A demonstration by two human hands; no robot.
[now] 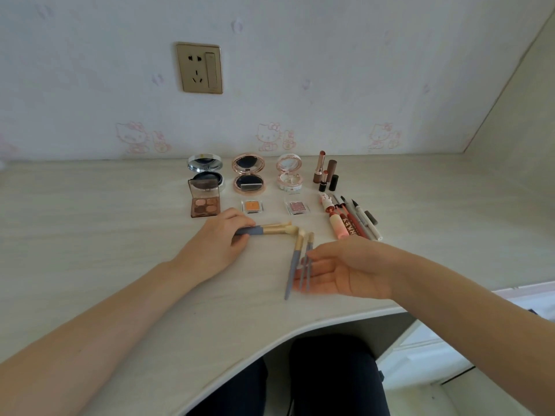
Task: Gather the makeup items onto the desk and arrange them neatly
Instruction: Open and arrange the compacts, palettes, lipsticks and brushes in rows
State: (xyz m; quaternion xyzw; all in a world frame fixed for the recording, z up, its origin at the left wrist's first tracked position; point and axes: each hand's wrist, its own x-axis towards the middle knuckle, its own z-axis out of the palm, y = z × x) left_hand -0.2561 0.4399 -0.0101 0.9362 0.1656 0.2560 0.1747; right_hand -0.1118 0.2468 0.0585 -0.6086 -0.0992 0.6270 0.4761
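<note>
So the worktop (105, 220) is a pale wood-grain one, and most of the makeup is lined up in rows toward 12 o'clock, near the wall. The back row has a silver cushion compact (205, 171), a rose-gold compact (248, 175) and a white compact (289, 174), all with their lids up, then a cluster of lipsticks (326, 174) standing at the 3 o'clock end. In front of those sit a brown eyeshadow quad (205, 202), an orange single shadow (253, 206) and a pink glitter single shadow (296, 207). Over at 3 o'clock from those is a bunch of lip glosses and liner pens (357, 217) lying side by side. Nearer the person, the left hand (216, 241) has its grip clamped on the blue handles of the sideways makeup brushes (270, 229), with the pale bristles pointing to 3 o'clock. The right hand (339, 271) has its grip apart, fingers straight and palm turned toward 9 o'clock, and the fingertips sit against the handles of the lengthwise makeup brushes (295, 256). Those lie on the worktop with heads toward 12 and handles toward 6. The two brush sets meet at the bristle ends, making an L. Up on the wall at 12 o'clock there's a gold wall socket (199, 68) on cartoon-cat wallpaper (270, 136).
</note>
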